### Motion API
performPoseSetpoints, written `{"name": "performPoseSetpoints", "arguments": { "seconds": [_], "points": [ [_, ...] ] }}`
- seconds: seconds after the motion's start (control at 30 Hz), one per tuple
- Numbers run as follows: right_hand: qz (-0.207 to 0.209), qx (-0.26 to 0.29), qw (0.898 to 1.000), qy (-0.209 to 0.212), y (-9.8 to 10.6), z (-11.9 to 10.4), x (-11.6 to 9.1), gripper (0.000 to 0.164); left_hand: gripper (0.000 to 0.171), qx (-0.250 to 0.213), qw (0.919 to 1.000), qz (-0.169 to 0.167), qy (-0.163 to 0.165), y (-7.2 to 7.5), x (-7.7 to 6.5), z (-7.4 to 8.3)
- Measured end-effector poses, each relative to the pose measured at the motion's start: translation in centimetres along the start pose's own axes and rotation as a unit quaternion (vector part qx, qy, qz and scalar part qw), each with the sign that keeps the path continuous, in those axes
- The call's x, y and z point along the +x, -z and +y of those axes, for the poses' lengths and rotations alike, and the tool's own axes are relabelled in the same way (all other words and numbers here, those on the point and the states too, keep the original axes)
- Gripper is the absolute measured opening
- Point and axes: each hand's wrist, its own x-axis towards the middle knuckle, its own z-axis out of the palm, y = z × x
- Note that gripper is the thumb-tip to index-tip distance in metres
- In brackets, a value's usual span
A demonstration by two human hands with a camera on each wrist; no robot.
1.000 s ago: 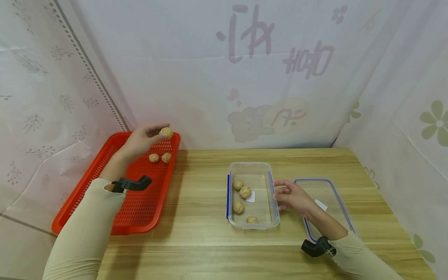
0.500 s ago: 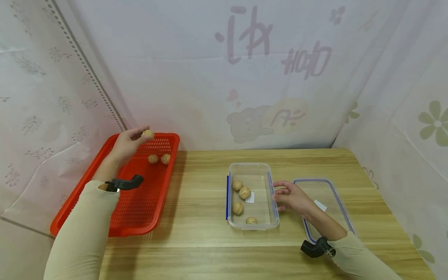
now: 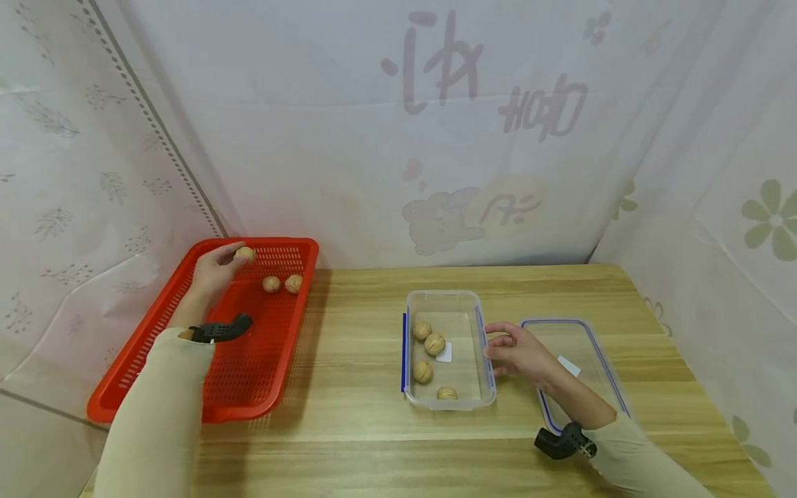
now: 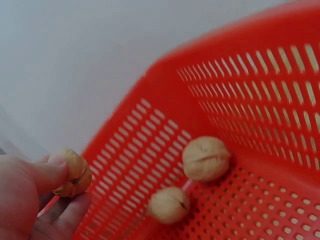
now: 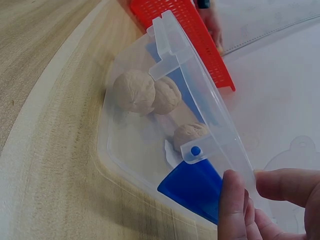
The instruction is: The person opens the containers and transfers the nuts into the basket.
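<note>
1 walnut (image 3: pixel 246 254) pinched in my L hand (image 3: pixel 213 271), over red bskt (image 3: pixel 249 366) w/ 2 walnuts (image 3: pixel 270 284) | my R hand (image 3: pixel 518 351) gripping clear box (image 3: pixel 451 404) @ side rim; 4 walnuts (image 3: pixel 434 344) in box

Well above and beyond the right fingers (image 3: pixel 501 328), the hanging cloth (image 3: pixel 324 152) bears slanting mauve letters (image 3: pixel 543 108) that seem to begin "HO", the rest uncertain. Large mauve strokes (image 3: pixel 443 62) farther left and smaller strokes (image 3: pixel 510 207) below cannot be read as words. White labels lie either side of those fingers, one (image 3: pixel 444 353) in the clear box (image 3: pixel 451 404), one (image 3: pixel 569 366) on the lid (image 3: pixel 573 339), neither with readable print
</note>
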Motion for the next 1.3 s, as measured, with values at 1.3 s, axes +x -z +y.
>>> {"name": "performPoseSetpoints", "arguments": {
  "seconds": [1.3],
  "points": [
    [0.01, -0.003, 1.0, -0.009, -0.1, -0.1, -0.1, 0.054, 0.056, 0.0, 0.9927, 0.003, 0.121, -1.2, 0.1, -6.2]
  ]
}}
